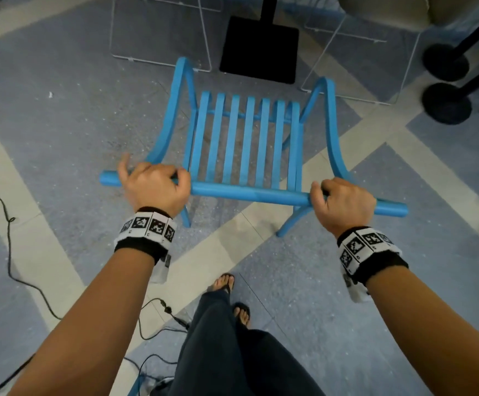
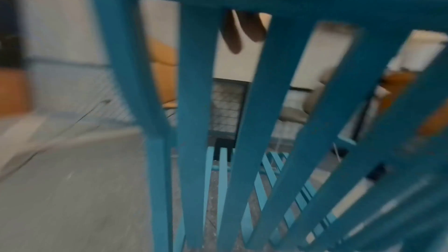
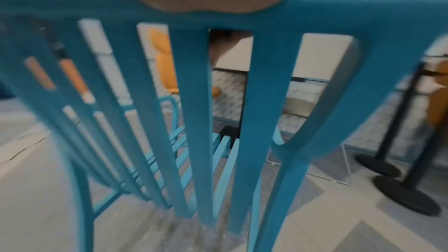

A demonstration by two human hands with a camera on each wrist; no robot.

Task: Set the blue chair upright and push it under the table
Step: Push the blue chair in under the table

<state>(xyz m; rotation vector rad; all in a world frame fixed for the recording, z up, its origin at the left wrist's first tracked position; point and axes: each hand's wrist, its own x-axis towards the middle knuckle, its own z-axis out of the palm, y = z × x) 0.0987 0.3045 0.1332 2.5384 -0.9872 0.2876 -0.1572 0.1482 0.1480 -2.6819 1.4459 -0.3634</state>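
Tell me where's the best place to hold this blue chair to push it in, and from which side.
Grip the blue chair by its top rail, from behind the backrest, one hand toward each end, as the left hand and right hand do now. The rail is round, wide and nearest you, so likely steers evenly.

Even light; wrist views blurred, edges warped.

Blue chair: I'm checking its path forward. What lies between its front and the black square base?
Head view: only bare floor separates the blue chair from the black square base.
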